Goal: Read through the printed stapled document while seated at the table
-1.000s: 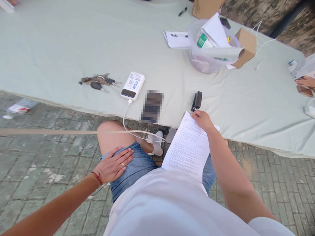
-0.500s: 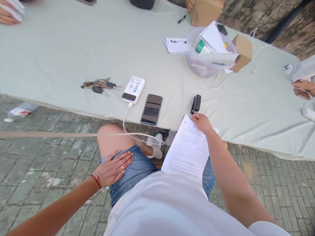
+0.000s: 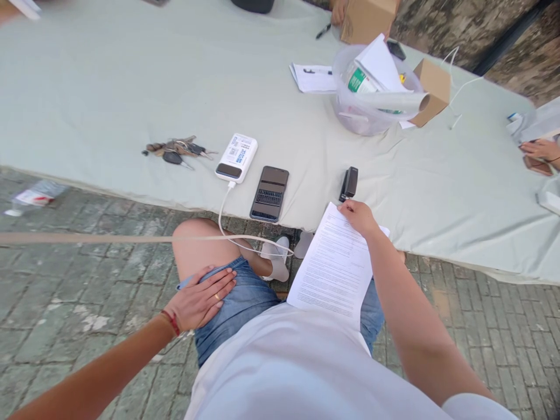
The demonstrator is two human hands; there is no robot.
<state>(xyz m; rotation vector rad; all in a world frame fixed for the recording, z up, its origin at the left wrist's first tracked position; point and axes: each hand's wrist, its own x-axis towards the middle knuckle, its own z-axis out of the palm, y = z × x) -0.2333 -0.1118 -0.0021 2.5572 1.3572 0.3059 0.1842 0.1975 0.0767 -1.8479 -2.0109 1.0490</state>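
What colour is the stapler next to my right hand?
Black; the stapler shows best in the head view, just beyond the right hand.

There is one view only, from a camera worn on the seated person's head, tilted steeply forward and down. It sits close above the person's own white shirt point(image 3: 306, 361) and denim-clad lap, which fill the bottom edge. It faces across the pale grey-green cloth-covered table point(image 3: 131, 87), whose near edge runs just beyond the knees. The far side of that table reaches the top of the frame, with a rough stone wall point(image 3: 459, 23) behind it. Grey brick paving point(image 3: 65, 303) lies on this side of the table, lower left and right.
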